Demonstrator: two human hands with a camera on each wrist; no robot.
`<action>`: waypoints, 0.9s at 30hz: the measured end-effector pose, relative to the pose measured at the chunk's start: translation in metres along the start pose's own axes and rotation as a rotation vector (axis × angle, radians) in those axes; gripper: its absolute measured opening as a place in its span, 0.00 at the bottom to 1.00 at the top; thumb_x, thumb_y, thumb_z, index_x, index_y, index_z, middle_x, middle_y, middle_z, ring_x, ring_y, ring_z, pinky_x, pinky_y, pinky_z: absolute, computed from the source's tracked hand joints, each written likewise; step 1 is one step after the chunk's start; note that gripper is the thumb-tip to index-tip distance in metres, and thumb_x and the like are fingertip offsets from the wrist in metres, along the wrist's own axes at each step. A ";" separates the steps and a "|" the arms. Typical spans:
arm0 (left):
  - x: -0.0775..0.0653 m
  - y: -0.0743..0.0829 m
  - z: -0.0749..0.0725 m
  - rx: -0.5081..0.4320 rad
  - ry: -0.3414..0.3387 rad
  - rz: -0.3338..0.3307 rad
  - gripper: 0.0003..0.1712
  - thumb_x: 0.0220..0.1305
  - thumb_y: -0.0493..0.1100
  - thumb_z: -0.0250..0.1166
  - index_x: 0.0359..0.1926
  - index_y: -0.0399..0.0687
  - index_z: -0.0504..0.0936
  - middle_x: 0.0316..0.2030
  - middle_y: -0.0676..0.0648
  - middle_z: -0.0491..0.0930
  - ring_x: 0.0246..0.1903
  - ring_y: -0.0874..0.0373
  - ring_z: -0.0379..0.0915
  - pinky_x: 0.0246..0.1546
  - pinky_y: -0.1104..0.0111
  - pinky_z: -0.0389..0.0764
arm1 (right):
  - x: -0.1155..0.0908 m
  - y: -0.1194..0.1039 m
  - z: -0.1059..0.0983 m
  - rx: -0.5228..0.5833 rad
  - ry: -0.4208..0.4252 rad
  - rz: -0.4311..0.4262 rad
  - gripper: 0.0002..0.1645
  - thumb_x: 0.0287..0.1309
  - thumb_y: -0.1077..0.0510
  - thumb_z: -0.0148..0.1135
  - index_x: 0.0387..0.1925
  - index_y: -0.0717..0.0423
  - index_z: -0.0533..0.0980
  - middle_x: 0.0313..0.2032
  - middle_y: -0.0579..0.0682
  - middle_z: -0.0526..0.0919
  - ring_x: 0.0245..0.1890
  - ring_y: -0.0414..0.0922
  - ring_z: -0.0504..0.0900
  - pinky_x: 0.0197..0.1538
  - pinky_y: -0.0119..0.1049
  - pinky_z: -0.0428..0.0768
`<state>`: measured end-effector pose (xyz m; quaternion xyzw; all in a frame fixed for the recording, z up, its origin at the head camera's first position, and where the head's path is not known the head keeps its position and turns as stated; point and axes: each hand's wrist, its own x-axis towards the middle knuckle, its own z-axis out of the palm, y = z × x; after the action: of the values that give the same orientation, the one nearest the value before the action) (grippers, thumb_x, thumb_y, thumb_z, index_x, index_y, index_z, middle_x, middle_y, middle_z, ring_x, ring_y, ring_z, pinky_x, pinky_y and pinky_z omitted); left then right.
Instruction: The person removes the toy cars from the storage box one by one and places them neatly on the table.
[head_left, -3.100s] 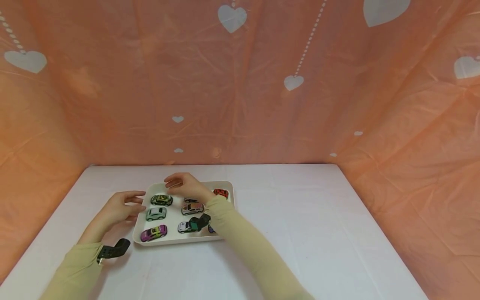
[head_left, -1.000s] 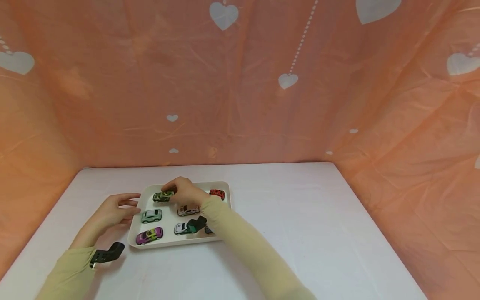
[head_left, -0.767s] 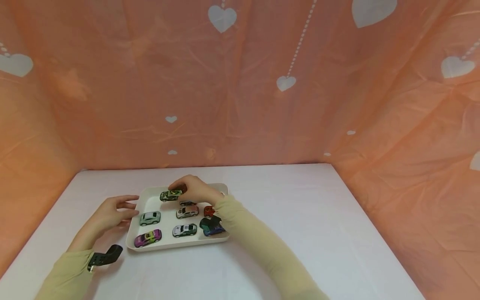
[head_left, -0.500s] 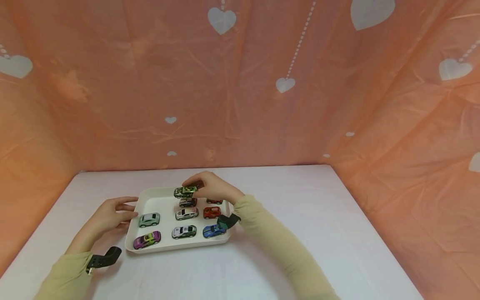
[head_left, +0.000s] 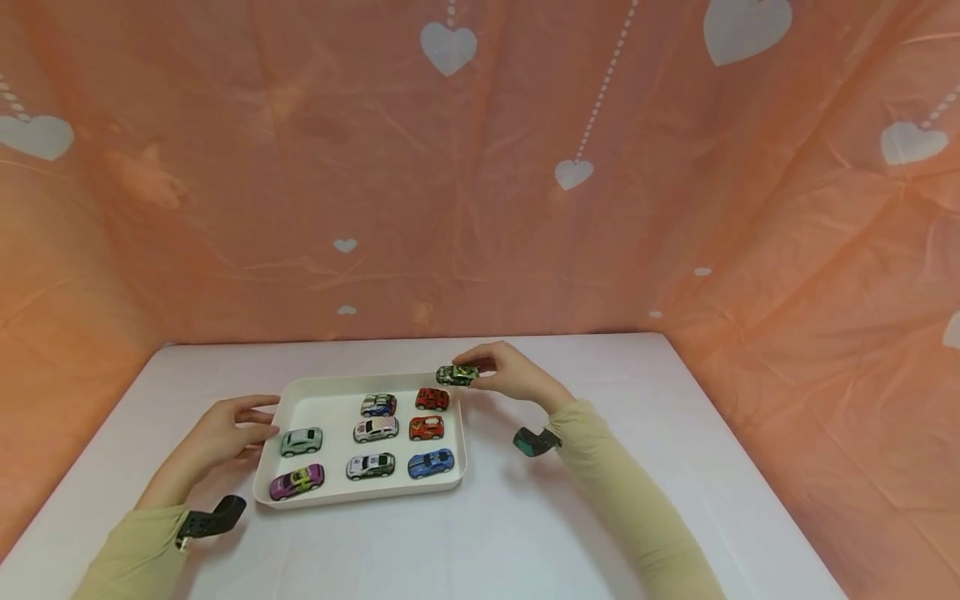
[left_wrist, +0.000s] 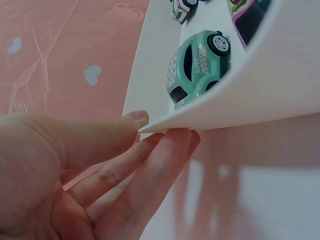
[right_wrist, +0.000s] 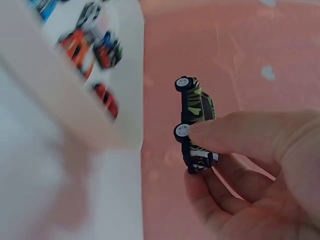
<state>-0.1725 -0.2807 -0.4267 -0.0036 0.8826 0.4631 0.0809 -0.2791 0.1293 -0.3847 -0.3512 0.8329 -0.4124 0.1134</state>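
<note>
My right hand [head_left: 513, 373] pinches a green-and-black patterned toy car [head_left: 456, 376] by its rear end, above the back right corner of the white tray [head_left: 330, 384]. In the right wrist view the car [right_wrist: 201, 107] is gripped between thumb and fingers, its wheels facing the tray side. My left hand [head_left: 225, 429] holds the tray's left rim, thumb tip over the edge and fingers against the outer wall, as the left wrist view shows. Close by that rim, inside the tray, sits a mint green toy car [head_left: 302, 442], with a purple-and-yellow car [head_left: 297, 482] in front of it.
More toy cars stand in columns in the tray: white ones, including a white-and-blue car [head_left: 378, 406], two red ones such as the red car [head_left: 432, 399], and a blue car [head_left: 431, 463]. A white cloth covers the table [head_left: 600, 467]; an orange heart-print curtain [head_left: 510, 250] surrounds it.
My right hand has taken the green-and-black car from the tray's back left, lifted it and carried it right to the back right corner. The left hand stays at the left rim.
</note>
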 end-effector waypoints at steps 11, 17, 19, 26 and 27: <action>-0.001 0.001 -0.001 -0.015 0.001 0.002 0.33 0.63 0.35 0.62 0.65 0.26 0.61 0.49 0.25 0.74 0.30 0.53 0.78 0.27 0.64 0.81 | -0.018 0.042 -0.011 -0.014 0.025 0.070 0.25 0.50 0.76 0.59 0.52 0.66 0.78 0.49 0.56 0.81 0.47 0.45 0.81 0.52 0.36 0.76; -0.001 0.000 -0.001 -0.039 -0.006 -0.013 0.33 0.64 0.35 0.62 0.66 0.27 0.61 0.49 0.26 0.74 0.29 0.54 0.77 0.27 0.64 0.80 | -0.020 0.055 -0.007 -0.022 0.011 0.098 0.26 0.48 0.77 0.56 0.52 0.67 0.77 0.49 0.58 0.81 0.48 0.47 0.80 0.53 0.38 0.76; -0.001 0.000 -0.001 -0.041 -0.004 -0.015 0.33 0.64 0.36 0.62 0.66 0.27 0.61 0.49 0.27 0.74 0.29 0.54 0.77 0.26 0.65 0.80 | -0.020 0.059 -0.007 -0.034 0.016 0.109 0.26 0.48 0.76 0.57 0.52 0.66 0.78 0.49 0.57 0.81 0.49 0.46 0.79 0.54 0.36 0.75; 0.003 0.002 0.000 -0.057 -0.009 -0.011 0.33 0.63 0.34 0.61 0.66 0.27 0.60 0.50 0.26 0.74 0.30 0.55 0.77 0.26 0.65 0.80 | -0.016 0.071 -0.004 -0.068 0.031 0.115 0.27 0.47 0.76 0.58 0.52 0.64 0.79 0.50 0.56 0.81 0.50 0.47 0.78 0.56 0.38 0.73; 0.004 0.002 0.000 -0.056 -0.011 -0.010 0.33 0.63 0.34 0.62 0.66 0.27 0.60 0.50 0.26 0.74 0.30 0.55 0.77 0.26 0.65 0.80 | -0.016 0.072 -0.004 -0.076 0.037 0.120 0.27 0.47 0.76 0.59 0.52 0.63 0.79 0.50 0.56 0.81 0.50 0.47 0.77 0.56 0.38 0.73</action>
<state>-0.1762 -0.2795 -0.4250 -0.0077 0.8688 0.4873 0.0878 -0.3043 0.1725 -0.4388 -0.2971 0.8694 -0.3794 0.1090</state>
